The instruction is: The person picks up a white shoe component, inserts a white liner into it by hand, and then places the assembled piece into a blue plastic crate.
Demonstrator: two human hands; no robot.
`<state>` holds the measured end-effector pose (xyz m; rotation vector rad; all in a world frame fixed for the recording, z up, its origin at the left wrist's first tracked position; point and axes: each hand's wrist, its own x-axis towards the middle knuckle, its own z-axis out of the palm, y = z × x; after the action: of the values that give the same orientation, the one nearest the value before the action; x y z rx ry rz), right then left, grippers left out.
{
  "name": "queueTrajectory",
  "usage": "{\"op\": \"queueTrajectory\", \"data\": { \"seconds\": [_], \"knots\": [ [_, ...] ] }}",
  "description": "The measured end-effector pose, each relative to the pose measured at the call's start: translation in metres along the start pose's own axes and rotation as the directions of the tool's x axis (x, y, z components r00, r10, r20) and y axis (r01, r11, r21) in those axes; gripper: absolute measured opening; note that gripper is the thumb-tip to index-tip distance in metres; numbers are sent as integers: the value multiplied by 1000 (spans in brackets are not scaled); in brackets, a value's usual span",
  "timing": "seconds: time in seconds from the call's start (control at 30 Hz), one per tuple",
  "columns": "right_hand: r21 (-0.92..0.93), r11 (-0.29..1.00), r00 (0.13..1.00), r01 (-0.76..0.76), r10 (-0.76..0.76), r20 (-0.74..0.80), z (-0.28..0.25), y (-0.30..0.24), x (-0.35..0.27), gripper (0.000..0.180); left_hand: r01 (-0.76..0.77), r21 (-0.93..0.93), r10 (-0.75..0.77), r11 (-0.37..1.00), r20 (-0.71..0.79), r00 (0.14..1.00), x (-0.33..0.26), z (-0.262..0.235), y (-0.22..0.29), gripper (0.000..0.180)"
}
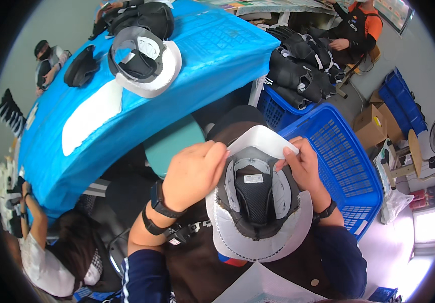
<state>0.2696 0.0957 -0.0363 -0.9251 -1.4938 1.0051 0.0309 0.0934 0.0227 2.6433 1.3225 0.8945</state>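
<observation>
In front of my chest is a padded, cap-like sewn piece (263,246), grey around a black mesh inside, with a small white label in it. A broad, pale stitched brim curves round its near side. At its far edge a white stiff band (258,140) bends up and over. My left hand (193,169) is closed, its fingertips pinched at the band's left end. The right hand (305,164) pinches the band's right corner between thumb and fingers. Part of the piece's left side lies behind my left hand.
A blue-covered table (197,91) bears a similar grey-and-white piece (149,81), a white flat sheet (91,118) and black pieces. To the right stands a blue plastic basket (348,166); another behind it holds black sewn pieces (303,65). Other people work around the table.
</observation>
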Motion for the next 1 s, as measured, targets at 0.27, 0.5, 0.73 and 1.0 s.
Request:
{"op": "queueTrajectory", "data": {
  "seconds": [0.27, 0.5, 0.73, 1.0],
  "knots": [
    [-146, 982, 993, -119, 118, -14, -6, -4, 2, 11, -147, -149, 167, 978, 131, 977, 2, 15, -11, 16],
    [-88, 967, 968, -238, 229, -106, -2, -14, 8, 12, -15, -65, 30, 998, 239, 970, 0, 15, -9, 13],
    [-575, 783, 875, 238, 84, 476, -20, -31, 12, 15, -36, -6, 37, 999, 231, 972, -7, 18, -5, 11],
    [-712, 666, 916, 223, 108, 388, -12, -38, 13, 16, -119, -15, 115, 993, 404, 908, 4, 22, -13, 7]
  ]
}}
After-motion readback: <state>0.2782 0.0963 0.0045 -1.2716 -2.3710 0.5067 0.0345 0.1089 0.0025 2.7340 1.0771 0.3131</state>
